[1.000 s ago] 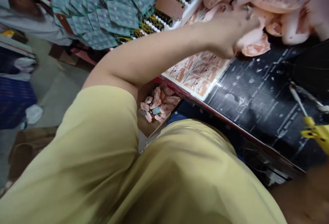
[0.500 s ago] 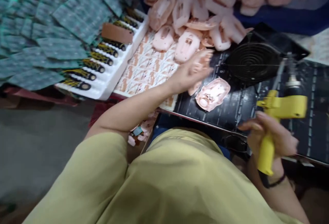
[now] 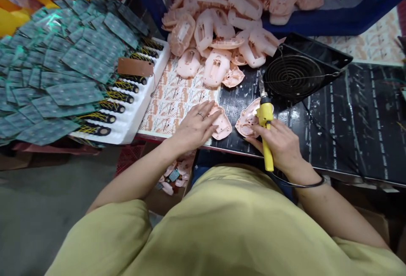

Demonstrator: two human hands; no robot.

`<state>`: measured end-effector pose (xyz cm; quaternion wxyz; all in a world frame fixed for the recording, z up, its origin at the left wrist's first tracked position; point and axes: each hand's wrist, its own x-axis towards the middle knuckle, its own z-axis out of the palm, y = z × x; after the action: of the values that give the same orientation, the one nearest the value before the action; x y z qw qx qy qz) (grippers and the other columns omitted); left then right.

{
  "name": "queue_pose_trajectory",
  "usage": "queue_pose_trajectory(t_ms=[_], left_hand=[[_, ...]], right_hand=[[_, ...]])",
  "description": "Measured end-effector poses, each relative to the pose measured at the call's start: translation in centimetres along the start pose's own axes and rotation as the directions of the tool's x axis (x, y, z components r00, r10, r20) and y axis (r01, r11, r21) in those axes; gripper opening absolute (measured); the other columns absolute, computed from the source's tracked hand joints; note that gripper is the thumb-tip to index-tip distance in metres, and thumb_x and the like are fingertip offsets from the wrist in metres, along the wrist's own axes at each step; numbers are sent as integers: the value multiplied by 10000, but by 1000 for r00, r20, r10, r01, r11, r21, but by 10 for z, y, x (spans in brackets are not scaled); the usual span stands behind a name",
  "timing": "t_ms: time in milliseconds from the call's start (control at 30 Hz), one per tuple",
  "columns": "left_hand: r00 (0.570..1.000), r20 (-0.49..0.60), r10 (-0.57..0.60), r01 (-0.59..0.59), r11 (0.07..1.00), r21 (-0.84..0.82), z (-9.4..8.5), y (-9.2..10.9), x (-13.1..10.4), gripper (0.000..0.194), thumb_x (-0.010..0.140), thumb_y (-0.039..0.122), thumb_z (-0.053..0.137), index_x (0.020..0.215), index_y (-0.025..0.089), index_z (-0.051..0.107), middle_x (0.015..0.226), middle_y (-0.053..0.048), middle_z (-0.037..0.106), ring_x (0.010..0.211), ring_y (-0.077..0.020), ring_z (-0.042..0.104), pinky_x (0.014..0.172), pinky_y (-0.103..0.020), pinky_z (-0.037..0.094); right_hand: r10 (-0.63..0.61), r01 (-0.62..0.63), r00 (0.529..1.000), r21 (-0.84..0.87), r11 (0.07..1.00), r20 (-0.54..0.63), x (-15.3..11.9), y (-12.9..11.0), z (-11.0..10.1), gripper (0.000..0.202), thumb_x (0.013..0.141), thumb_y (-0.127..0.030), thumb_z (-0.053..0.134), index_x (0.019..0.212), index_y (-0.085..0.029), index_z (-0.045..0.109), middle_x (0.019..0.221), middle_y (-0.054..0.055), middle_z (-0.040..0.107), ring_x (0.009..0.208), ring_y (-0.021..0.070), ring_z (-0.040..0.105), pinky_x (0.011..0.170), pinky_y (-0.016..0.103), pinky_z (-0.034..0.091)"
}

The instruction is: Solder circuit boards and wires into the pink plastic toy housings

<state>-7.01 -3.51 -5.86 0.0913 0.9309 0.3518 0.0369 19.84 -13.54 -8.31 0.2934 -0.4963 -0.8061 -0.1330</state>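
Observation:
My left hand (image 3: 196,124) lies palm down, fingers stretched out, over the left edge of a pink plastic shell (image 3: 223,126) on the black worktop. My right hand (image 3: 283,144) grips a yellow soldering gun (image 3: 266,138), its metal tip pointing up and away from me. Just behind the gun sits a second pink shell (image 3: 246,119), its hollow side up and its right part covered by the gun and fingers. A small pink piece (image 3: 234,76) lies farther back, beside the heap of shells (image 3: 216,68).
A black fan (image 3: 289,76) with a wire guard stands behind my right hand. At the back is a blue crate (image 3: 336,26) with pink shells. To the left, green circuit boards (image 3: 74,94) pile over a white foam tray (image 3: 136,111) holding round, yellow-wired parts.
My left hand has come down and toward me onto a pink shell. The soldering gun, in my right hand, has moved left, over beside the other shell. The view has shifted too.

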Motion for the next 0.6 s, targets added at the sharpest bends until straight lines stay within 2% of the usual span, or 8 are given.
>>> queue_pose_trajectory(t_ms=[133, 233, 333, 400, 467, 533, 600], left_hand=[[1000, 14, -27, 26, 1000, 10, -6, -4, -1, 471, 1011, 360, 421, 1416, 168, 566, 1543, -193, 448, 1430, -350, 436, 1210, -620, 249], [991, 78, 107, -99, 989, -109, -13, -11, 4, 435, 1003, 272, 409, 1388, 196, 598, 1563, -146, 440, 1480, -309, 377, 1214, -558, 303], [971, 124, 204, -186, 972, -142, -19, -17, 8, 417, 971, 196, 436, 1327, 247, 647, 1570, -92, 443, 1525, -303, 292, 1236, -590, 240], [981, 86, 174, -164, 980, -110, -20, -17, 8, 414, 963, 180, 444, 1311, 256, 654, 1577, -86, 434, 1526, -305, 290, 1235, -611, 221], [995, 9, 97, -96, 992, -77, -20, -13, 4, 414, 985, 201, 415, 1338, 246, 627, 1580, -97, 427, 1505, -293, 336, 1223, -596, 264], [998, -47, 50, -52, 997, -51, -16, -5, -2, 414, 1010, 266, 401, 1371, 216, 597, 1565, -130, 440, 1473, -299, 389, 1202, -576, 322], [996, -61, 66, -67, 997, -27, -9, 2, -9, 448, 1008, 349, 437, 1384, 157, 589, 1536, -189, 457, 1459, -346, 398, 1180, -573, 364]], right_hand=[[-69, 60, 995, 122, 991, 78, -4, 2, -14, 327, 890, -369, 726, 1136, -203, 591, 1056, 53, 743, 926, 179, 693, 957, 348, 481], [-67, 45, 993, 205, 978, 102, -7, 9, -23, 332, 886, -274, 728, 1177, -222, 578, 1109, 48, 738, 925, 162, 697, 973, 350, 475], [-68, 39, 990, 223, 974, 127, -8, 22, -24, 325, 877, -232, 704, 1176, -243, 575, 1163, 38, 725, 982, 183, 691, 1076, 419, 438], [-110, 71, 983, 249, 966, 149, -9, 31, -24, 300, 885, -226, 679, 1167, -239, 576, 1146, 31, 727, 1003, 195, 685, 1098, 452, 427], [-151, 108, 975, 245, 964, 165, -12, 37, -25, 291, 895, -176, 651, 1171, -234, 577, 1124, 22, 731, 1011, 185, 679, 1062, 426, 454], [-165, 138, 976, 182, 974, 145, -15, 37, -26, 325, 892, -108, 638, 1187, -231, 583, 1076, 13, 739, 975, 167, 676, 987, 377, 484], [-154, 146, 983, 83, 986, 97, -19, 29, -23, 360, 881, -76, 654, 1205, -225, 597, 955, 8, 738, 864, 150, 666, 865, 324, 500]])
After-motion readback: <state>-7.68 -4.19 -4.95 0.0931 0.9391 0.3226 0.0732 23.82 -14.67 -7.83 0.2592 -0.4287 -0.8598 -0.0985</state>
